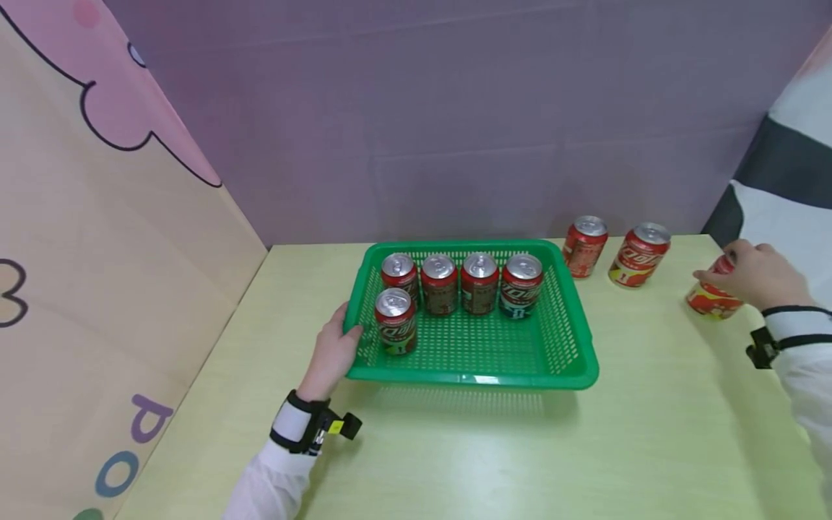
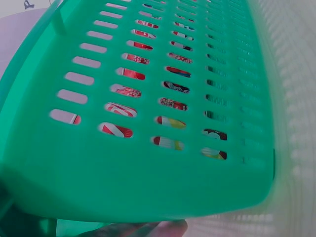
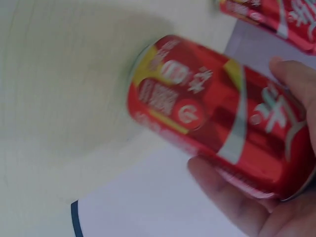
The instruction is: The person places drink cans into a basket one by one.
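Observation:
A green plastic basket (image 1: 455, 372) with perforated walls is in the middle of the table in the head view. My left hand (image 1: 331, 354) grips its left rim, thumb over the top. Several red soda cans stand upright inside: a row along the back and one can (image 1: 396, 328) in front at the left. At the far right my right hand (image 1: 767, 274) holds another red soda can (image 1: 713, 300) by its upper part. In the right wrist view, thumb and fingers lie on both sides of that can (image 3: 197, 103). Whether its base touches the table cannot be told.
Two more red cans stand on the table between basket and right hand: one (image 1: 585, 249) close to the basket's back right corner, the other (image 1: 640, 256) further right. A grey-purple cloth (image 1: 455, 144) hangs behind the table. A printed panel (image 1: 97, 253) borders the left side.

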`<state>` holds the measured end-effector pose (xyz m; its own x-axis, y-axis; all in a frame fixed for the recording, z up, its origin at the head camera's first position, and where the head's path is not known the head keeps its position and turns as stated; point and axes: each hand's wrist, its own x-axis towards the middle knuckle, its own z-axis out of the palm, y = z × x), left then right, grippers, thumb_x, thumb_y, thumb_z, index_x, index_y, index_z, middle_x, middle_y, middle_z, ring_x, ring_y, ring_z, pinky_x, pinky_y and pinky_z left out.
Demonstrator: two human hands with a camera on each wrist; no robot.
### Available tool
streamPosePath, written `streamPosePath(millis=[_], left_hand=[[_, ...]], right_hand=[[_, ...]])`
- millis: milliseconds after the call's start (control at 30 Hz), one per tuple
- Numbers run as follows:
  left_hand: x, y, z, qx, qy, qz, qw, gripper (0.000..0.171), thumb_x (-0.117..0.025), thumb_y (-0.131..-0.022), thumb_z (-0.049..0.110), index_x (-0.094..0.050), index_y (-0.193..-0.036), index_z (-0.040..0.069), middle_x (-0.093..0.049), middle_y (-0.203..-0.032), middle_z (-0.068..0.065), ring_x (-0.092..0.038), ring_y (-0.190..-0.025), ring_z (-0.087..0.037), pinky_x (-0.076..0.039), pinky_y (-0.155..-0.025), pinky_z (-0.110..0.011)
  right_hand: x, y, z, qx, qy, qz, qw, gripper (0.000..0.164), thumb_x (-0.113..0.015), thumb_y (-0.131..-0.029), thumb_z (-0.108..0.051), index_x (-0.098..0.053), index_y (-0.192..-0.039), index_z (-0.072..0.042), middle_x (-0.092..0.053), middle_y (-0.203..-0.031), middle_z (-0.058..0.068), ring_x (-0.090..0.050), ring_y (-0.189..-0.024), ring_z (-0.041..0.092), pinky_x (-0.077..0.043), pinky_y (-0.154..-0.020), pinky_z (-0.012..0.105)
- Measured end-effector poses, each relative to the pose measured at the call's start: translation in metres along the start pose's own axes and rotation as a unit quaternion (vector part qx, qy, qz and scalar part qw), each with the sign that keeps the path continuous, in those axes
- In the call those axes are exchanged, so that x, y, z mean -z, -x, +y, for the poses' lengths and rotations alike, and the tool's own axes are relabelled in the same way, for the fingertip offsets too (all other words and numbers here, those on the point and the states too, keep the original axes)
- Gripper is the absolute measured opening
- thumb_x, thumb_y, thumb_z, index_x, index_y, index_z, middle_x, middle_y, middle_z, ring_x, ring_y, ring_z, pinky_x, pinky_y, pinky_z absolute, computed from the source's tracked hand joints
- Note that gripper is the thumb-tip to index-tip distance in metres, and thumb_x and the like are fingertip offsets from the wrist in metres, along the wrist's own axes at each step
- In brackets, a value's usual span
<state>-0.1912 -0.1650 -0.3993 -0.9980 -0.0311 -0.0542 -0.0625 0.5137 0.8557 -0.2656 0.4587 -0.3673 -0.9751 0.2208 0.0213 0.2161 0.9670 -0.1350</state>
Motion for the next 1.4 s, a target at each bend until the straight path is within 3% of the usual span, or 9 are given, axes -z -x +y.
streamPosePath(millis=[167,333,467,667,833,1100,1400], left_hand=[[0.0,0.0,0.0,0.001,0.005,-0.001,1.0,0.056,-0.041,-0.098,0.017,-0.023,-0.149,0.004,-0.04,-0.143,-0.021,-0.051,-0.115,-0.034,-0.041,-0.096,-0.052],[0.0,0.0,0.001,0.003,0.005,-0.002,1.0,0.056,-0.041,-0.098,0.017,-0.023,-0.149,0.003,-0.04,-0.143,-0.022,-0.051,-0.115,-0.034,-0.042,-0.095,-0.052],[0.0,-0.001,0.001,0.0,0.0,0.001,1.0,0.055,-0.041,-0.098,0.017,-0.023,-0.149,0.004,-0.042,-0.141,-0.022,-0.053,-0.111,-0.034,-0.043,-0.092,-0.051],[-0.002,-0.002,0.001,-0.008,-0.001,0.012,0.9999,0.055,-0.042,-0.097,0.015,-0.026,-0.148,0.002,-0.04,-0.143,-0.022,-0.047,-0.121,-0.035,-0.037,-0.099,-0.053],[-0.002,-0.002,0.0,-0.008,0.0,0.014,0.9999,0.056,-0.043,-0.097,0.016,-0.025,-0.148,0.003,-0.039,-0.144,-0.021,-0.046,-0.122,-0.034,-0.037,-0.1,-0.053],[0.001,0.002,0.002,-0.004,0.002,0.007,1.0,0.056,-0.042,-0.098,0.017,-0.024,-0.149,0.004,-0.039,-0.144,-0.021,-0.048,-0.12,-0.034,-0.038,-0.099,-0.053],[0.001,0.003,0.003,-0.004,0.01,0.006,0.9999,0.055,-0.042,-0.097,0.016,-0.025,-0.148,0.004,-0.041,-0.142,-0.02,-0.05,-0.116,-0.033,-0.041,-0.095,-0.051]], right_hand=[[-0.004,-0.002,0.002,-0.007,0.029,0.014,0.999,0.086,-0.062,-0.079,-0.061,-0.038,-0.112,0.015,-0.042,-0.096,0.037,-0.05,-0.077,0.046,-0.047,-0.054,0.051],[-0.005,-0.003,0.001,-0.002,0.025,0.021,0.999,0.072,-0.066,-0.081,-0.046,-0.04,-0.108,0.015,-0.043,-0.093,0.036,-0.05,-0.075,0.045,-0.045,-0.05,0.047],[-0.004,-0.004,0.001,-0.003,0.021,0.019,1.0,0.071,-0.067,-0.081,-0.044,-0.04,-0.108,0.016,-0.043,-0.092,0.037,-0.049,-0.075,0.045,-0.046,-0.05,0.047],[-0.003,-0.003,0.002,-0.006,0.019,0.02,1.0,0.071,-0.069,-0.08,-0.04,-0.04,-0.108,0.017,-0.043,-0.093,0.038,-0.05,-0.075,0.046,-0.046,-0.051,0.047],[0.009,0.001,-0.008,0.014,0.004,0.036,0.999,0.068,-0.069,-0.08,-0.042,-0.042,-0.106,0.016,-0.044,-0.09,0.037,-0.05,-0.073,0.045,-0.046,-0.049,0.047],[0.061,0.021,-0.061,0.061,-0.011,0.08,0.995,0.057,-0.067,-0.082,-0.038,-0.048,-0.101,0.012,-0.046,-0.086,0.031,-0.048,-0.073,0.041,-0.041,-0.045,0.043],[0.104,0.061,-0.154,0.178,0.003,0.105,0.979,0.051,-0.07,-0.08,-0.039,-0.052,-0.105,0.003,-0.05,-0.088,0.023,-0.05,-0.07,0.032,-0.04,-0.044,0.038]])
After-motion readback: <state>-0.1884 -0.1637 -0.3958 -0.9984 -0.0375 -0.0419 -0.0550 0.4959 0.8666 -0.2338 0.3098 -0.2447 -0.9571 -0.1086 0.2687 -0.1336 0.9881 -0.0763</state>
